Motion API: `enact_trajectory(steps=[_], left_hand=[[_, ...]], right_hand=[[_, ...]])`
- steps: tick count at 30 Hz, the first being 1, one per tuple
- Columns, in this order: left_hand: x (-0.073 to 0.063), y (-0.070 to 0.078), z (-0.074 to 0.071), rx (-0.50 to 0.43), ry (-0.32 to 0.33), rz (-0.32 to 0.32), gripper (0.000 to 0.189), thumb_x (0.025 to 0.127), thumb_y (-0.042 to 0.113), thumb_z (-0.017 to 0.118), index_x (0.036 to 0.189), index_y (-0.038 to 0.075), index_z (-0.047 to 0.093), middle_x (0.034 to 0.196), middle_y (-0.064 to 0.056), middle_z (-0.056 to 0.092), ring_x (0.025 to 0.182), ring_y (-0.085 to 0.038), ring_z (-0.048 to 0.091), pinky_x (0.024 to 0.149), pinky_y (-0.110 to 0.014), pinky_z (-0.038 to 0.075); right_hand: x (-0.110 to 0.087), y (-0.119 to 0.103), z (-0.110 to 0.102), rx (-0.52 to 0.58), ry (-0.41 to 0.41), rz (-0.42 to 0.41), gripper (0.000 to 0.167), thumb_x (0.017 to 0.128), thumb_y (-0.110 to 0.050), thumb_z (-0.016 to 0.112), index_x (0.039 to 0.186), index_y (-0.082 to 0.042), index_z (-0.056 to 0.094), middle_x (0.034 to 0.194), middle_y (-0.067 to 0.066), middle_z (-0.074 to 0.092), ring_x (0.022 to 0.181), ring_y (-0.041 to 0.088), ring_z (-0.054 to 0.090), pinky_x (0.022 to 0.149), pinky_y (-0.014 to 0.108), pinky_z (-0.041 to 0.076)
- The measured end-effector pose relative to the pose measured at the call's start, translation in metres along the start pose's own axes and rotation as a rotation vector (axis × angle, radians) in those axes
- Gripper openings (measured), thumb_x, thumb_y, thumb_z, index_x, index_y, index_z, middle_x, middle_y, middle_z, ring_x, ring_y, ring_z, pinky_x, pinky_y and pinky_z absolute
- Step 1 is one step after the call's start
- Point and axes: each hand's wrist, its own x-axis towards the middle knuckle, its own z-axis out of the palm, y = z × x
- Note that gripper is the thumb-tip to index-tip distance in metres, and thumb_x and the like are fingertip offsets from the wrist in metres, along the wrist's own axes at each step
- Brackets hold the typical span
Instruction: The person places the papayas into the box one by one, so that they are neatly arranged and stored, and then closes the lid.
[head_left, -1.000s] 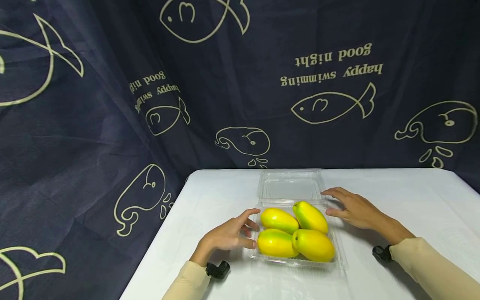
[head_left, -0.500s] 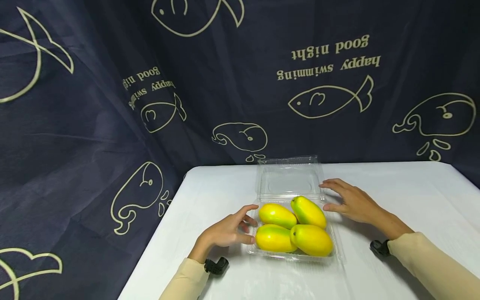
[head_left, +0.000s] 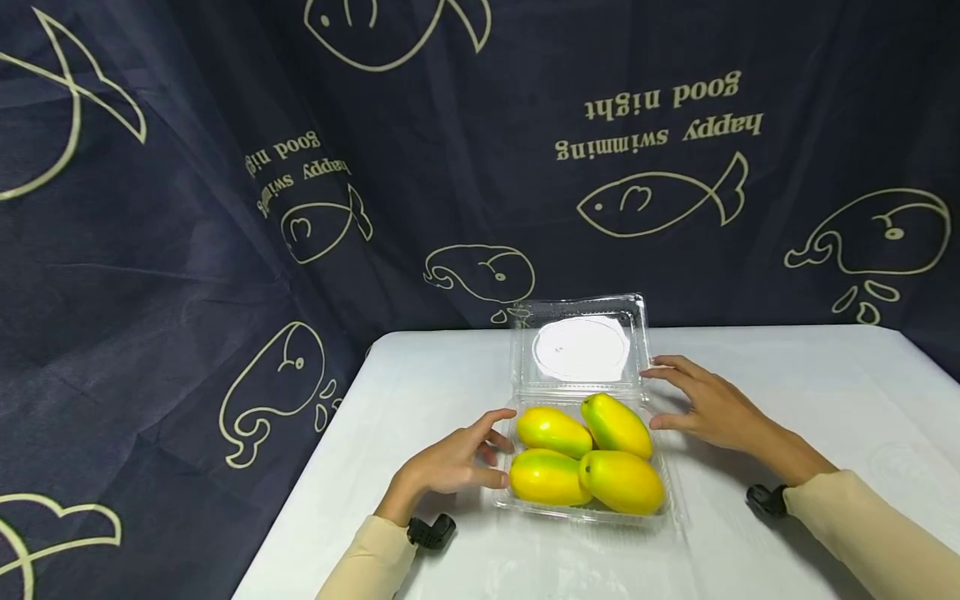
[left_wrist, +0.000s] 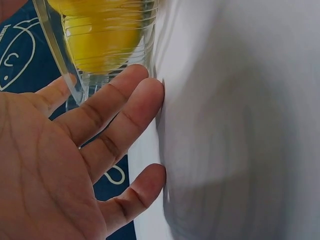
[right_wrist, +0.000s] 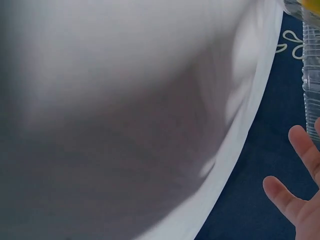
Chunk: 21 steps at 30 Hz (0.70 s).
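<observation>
Several yellow-green mangoes (head_left: 622, 482) lie in the base of a clear plastic clamshell box (head_left: 577, 514). Its hinged lid (head_left: 581, 346) stands tilted up at the back, with light glaring off it. On the left side, my left hand (head_left: 457, 462) has its fingers spread and fingertips right at the box wall. The left wrist view shows this palm (left_wrist: 40, 155) with fingers extended below the ribbed wall (left_wrist: 145, 50). My right hand (head_left: 708, 408) has fingertips at the lid's right edge and its thumb lower, beside the base. Loosely extended fingers (right_wrist: 302, 145) appear near the ribbed lid in the right wrist view.
A white cloth covers the table (head_left: 810, 383) under the box. Behind and to the left hangs a dark blue curtain (head_left: 450, 192) printed with fish, whales and lettering. Each wrist wears a small black camera (head_left: 432, 532).
The lid has risen from lying back flat to a steeper tilt, the right hand's fingertips staying at its edge. The left hand stays beside the box. The head view has shifted slightly.
</observation>
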Motion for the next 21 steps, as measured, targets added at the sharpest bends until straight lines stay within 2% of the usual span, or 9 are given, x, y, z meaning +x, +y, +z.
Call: enact_trajectory(steps=[11,21], left_hand=[[-0.001,0.001,0.0,0.005,-0.002,-0.01,0.089,0.086,0.042,0.075,0.157,0.035,0.021,0.13,0.003,0.063,0.103,-0.015,0.064,0.093,-0.035,0.049],[0.0,0.001,0.0,0.014,-0.002,-0.007,0.091,0.086,0.043,0.075,0.158,0.033,0.021,0.131,0.002,0.063,0.103,-0.013,0.063,0.093,-0.034,0.048]], right_hand=[[-0.005,0.001,-0.002,-0.01,0.04,-0.051,0.079,0.067,-0.051,0.088,0.134,-0.019,0.061,0.146,0.009,0.05,0.114,0.036,0.062,0.082,0.054,0.053],[-0.011,-0.001,-0.005,-0.008,0.038,-0.063,0.09,0.053,-0.061,0.09,0.132,-0.027,0.063,0.148,0.006,0.047,0.115,0.03,0.06,0.081,0.053,0.052]])
